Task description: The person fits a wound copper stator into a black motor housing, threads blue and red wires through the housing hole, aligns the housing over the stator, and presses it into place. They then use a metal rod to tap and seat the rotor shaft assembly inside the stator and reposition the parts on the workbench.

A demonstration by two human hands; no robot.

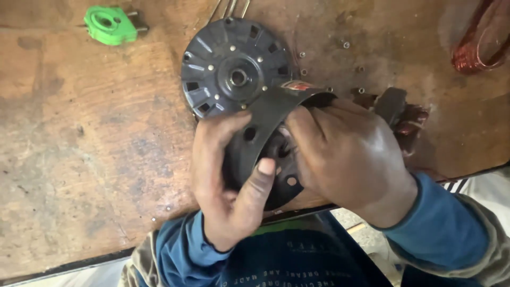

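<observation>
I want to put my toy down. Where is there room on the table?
The worn wooden table is bare left of the left hand, below the green plastic part. It is crowded around the round dark metal cover, small nuts and right hand.

At the near edge of our workbench (79, 159), our left hand (226, 175) and right hand (345, 154) grip a motor housing (255, 138); a round cover (228, 69) lies just behind, a plug (110, 24) far left, a wire coil (478, 48) far right.
</observation>
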